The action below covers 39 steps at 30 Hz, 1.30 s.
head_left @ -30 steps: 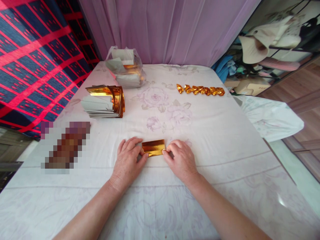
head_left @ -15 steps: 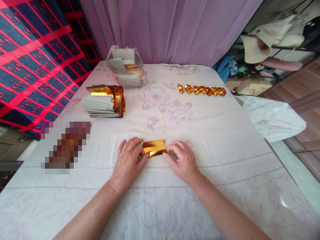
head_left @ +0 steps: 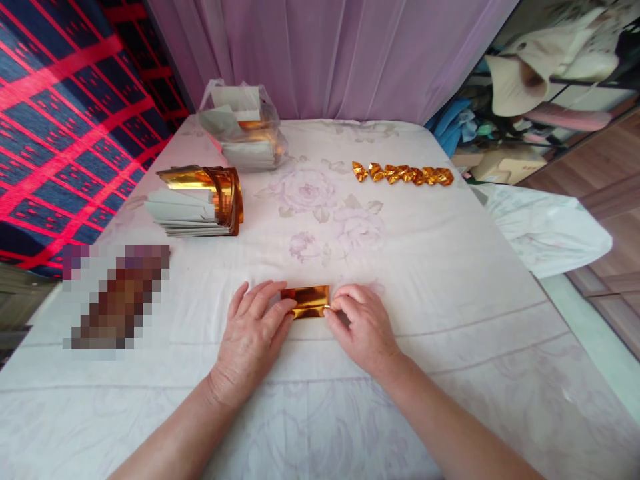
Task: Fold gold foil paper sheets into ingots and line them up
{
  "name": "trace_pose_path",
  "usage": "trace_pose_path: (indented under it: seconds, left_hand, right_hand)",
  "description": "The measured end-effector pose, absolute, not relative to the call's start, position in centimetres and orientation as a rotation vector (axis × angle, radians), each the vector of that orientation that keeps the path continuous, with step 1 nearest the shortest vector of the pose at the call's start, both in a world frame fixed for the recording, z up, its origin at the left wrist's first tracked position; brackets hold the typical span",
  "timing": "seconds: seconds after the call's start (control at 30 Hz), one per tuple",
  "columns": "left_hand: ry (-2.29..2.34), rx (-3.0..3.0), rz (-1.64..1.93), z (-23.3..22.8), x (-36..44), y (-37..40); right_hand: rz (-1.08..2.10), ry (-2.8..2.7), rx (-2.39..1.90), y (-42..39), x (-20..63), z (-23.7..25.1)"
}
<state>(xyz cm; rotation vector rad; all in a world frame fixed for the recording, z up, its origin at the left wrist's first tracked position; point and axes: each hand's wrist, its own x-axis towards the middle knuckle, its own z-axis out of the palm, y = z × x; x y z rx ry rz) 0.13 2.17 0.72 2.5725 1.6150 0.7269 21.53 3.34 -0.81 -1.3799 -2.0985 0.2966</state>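
Note:
A strip of gold foil paper (head_left: 305, 298) lies on the cloth-covered table in front of me, its lower edge folded over in a narrow band. My left hand (head_left: 256, 320) holds its left end, with thumb and index finger at the fold and the other fingers stretched along the upper left. At the lower right corner, the thumb and index finger of my right hand (head_left: 363, 327) pinch the folded band. A thin pale edge shows beside the right fingertips. The fingers cover both ends of the strip.
At the left stands a stack of gold foil sheets (head_left: 195, 203) with grey backs. Behind it sits a clear plastic bag (head_left: 245, 127) holding more sheets. Several folded gold pieces (head_left: 403, 175) form a row at the far right. A blurred-out object (head_left: 120, 300) lies at the left edge.
The left index finger and thumb have shifted along the fold, and the lower band now lies flatter and straighter. The right hand keeps its pinch. The view has shifted slightly.

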Motion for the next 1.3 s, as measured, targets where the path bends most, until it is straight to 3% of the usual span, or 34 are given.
trace_pose_path:
  seconds: [0.3, 1.3]
  left_hand:
    - [1.376, 2.809, 0.632, 1.1, 2.3, -0.7]
    - [1.426, 2.769, 0.552, -0.1, 2.7, -1.0]
  right_hand:
    - [0.298, -2.113, -1.412, 3.4, 21.4, -0.7]
    - [0.349, -2.057, -1.396, 3.2, 21.6, -0.4]
